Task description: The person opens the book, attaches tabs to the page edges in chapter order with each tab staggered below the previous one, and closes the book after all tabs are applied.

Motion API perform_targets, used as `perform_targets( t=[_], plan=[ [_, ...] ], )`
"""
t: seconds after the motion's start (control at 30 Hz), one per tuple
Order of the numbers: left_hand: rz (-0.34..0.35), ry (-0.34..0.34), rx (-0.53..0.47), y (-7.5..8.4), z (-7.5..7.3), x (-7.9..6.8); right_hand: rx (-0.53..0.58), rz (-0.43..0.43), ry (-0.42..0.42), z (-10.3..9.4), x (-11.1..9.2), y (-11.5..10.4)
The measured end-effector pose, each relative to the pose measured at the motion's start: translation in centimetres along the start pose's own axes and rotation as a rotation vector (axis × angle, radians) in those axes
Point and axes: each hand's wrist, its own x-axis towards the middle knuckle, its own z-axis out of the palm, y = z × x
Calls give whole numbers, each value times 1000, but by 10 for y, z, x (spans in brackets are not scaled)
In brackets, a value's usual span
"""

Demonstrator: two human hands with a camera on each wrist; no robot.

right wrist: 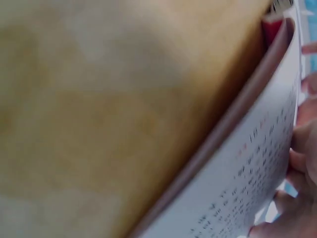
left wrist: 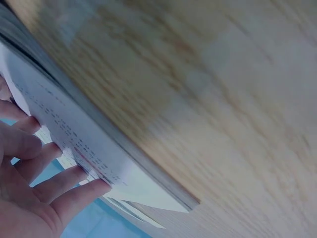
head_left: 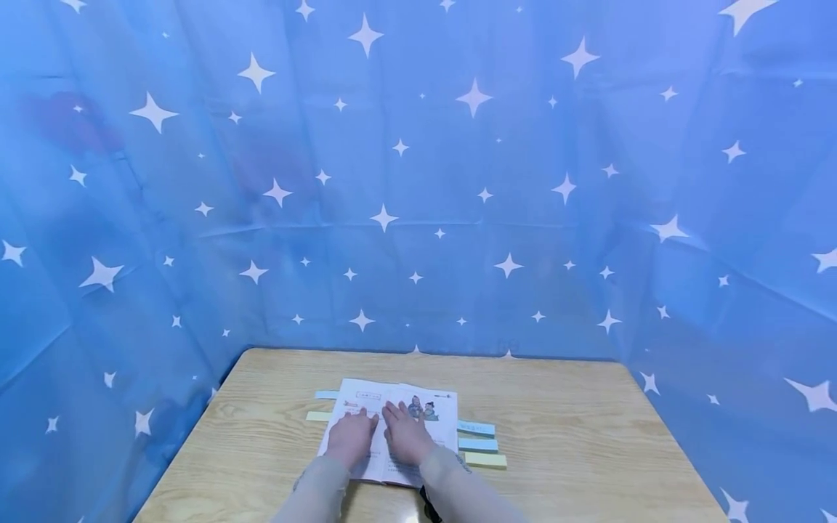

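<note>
An open book (head_left: 447, 436) lies on the wooden table, with printed text on both pages and a drawing of two figures near the top of the right page. My left hand (head_left: 351, 439) rests on the left page, its fingers extended toward the page's upper part. On the right page, beside the centre fold, lies my right hand (head_left: 407, 436) with its fingers stretched out. The left wrist view shows the left fingertips touching the printed page (left wrist: 99, 134). Seen from the right wrist, the right hand's fingers (right wrist: 297, 171) touch the page too. Both hands cover some text.
Blue strips (head_left: 476, 428) and a yellow strip (head_left: 486, 460) stick out at the book's right edge. Another blue strip (head_left: 327, 394) and a pale yellow one (head_left: 318, 416) show at its left. Behind the wooden table (head_left: 575, 450) hangs a blue curtain (head_left: 431, 174) with white stars.
</note>
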Motion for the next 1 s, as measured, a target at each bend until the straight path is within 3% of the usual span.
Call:
perform_targets(
  t=[0.3, 0.63, 0.8, 1.0],
  plan=[
    [50, 31, 11, -3, -2, 0, 47, 22, -64, -4, -20, -12],
    [-4, -40, -49, -3, -8, -1, -10, -118, -96, -2, -47, -12],
    [4, -72, -50, -1, -12, -5, -10, -172, -103, -3, -59, -8],
    [-2, -106, -59, 0, -7, -9, -9, -238, -160, -4, -73, -5]
  ],
)
